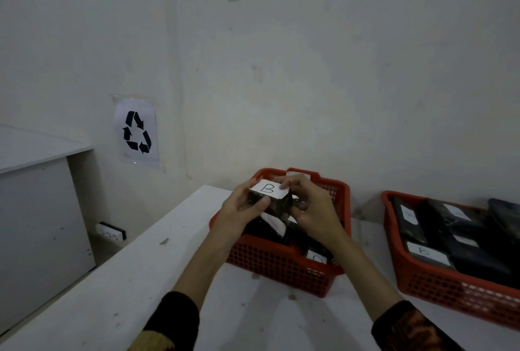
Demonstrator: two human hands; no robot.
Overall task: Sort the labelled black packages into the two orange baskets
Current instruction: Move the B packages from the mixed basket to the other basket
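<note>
Both my hands hold one black package (pixel 277 205) above the left orange basket (pixel 277 263). Its white label, marked "B", faces up. My left hand (pixel 239 211) grips its left side, thumb across the front. My right hand (pixel 311 205) grips the right side, fingertips on the label's edge. Beneath them, more black packages lie in the left basket, one with a partly hidden label (pixel 316 258). The right orange basket (pixel 439 283) holds several black packages, one labelled "B" (pixel 426 252).
Both baskets stand on a white table (pixel 135 288) against a white wall. A recycling sign (pixel 137 131) hangs on the wall at left. A white cabinet (pixel 36 210) stands left of the table, with a power strip (pixel 110 231) on the floor beside it.
</note>
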